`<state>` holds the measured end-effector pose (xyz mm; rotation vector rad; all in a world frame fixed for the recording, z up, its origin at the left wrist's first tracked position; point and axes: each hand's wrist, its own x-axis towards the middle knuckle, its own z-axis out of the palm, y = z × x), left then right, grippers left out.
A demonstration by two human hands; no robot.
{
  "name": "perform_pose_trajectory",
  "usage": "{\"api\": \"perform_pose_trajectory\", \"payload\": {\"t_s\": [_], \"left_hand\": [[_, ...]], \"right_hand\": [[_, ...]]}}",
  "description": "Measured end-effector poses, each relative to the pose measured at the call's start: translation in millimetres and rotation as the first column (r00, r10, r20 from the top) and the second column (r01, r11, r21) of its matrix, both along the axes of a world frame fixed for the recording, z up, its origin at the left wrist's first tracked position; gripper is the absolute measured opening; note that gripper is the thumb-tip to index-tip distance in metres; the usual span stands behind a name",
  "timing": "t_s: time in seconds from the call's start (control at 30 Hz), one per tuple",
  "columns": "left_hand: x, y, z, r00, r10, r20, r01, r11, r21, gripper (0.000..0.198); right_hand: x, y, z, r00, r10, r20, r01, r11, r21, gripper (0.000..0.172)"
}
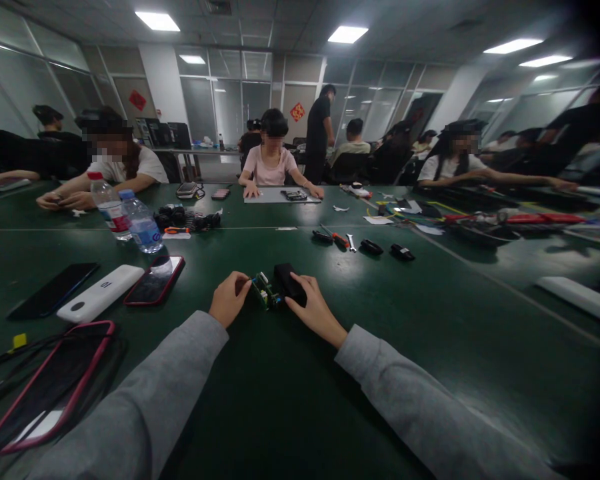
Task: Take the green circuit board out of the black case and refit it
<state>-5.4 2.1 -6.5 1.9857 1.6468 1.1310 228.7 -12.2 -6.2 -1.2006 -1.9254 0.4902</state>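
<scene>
Near the middle of the green table, my left hand [230, 297] pinches the left edge of a green circuit board [264, 293] that carries small blue, white and yellow parts. My right hand [313, 305] is closed around a black plastic case [288, 281], its fingers on the right side and top. Board and case are close together, the case to the right. Whether they touch or are joined, I cannot tell. Grey sleeves cover both my forearms.
Left lie a white power bank [100, 293], a red-edged phone [155, 281], another phone [55, 387] with cables, and two water bottles [143, 223]. Ahead are a screwdriver [340, 240], a wrench [351, 243] and black parts [403, 252]. Across sits a person [270, 157].
</scene>
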Motion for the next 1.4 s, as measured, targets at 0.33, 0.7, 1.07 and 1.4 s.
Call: {"api": "perform_pose_trajectory", "payload": {"t_s": [0.33, 0.7, 1.07, 1.4], "left_hand": [[7.3, -6.4, -0.8, 0.946, -0.276, -0.169, 0.286, 0.958, 0.038, 0.102], [10.5, -16.4, 13.0, 0.970, -0.218, -0.105, 0.234, 0.958, 0.168, 0.089], [17.1, -25.0, 23.2, 0.972, -0.145, -0.186, 0.208, 0.898, 0.388, 0.084], [34.2, -39.9, 25.0, 0.968, -0.171, -0.185, 0.232, 0.891, 0.391, 0.086]], "right_hand": [[0.8, 0.6, 5.5, 0.991, -0.056, -0.121, 0.046, 0.995, -0.083, 0.040], [9.2, 15.7, -11.3, 0.957, -0.201, -0.207, 0.173, 0.974, -0.145, 0.036], [-13.8, -24.9, 27.3, 0.995, -0.071, 0.074, 0.044, 0.949, 0.311, 0.048], [-32.7, -40.3, 22.9, 0.963, 0.124, 0.241, -0.179, 0.958, 0.224, 0.080]]}}
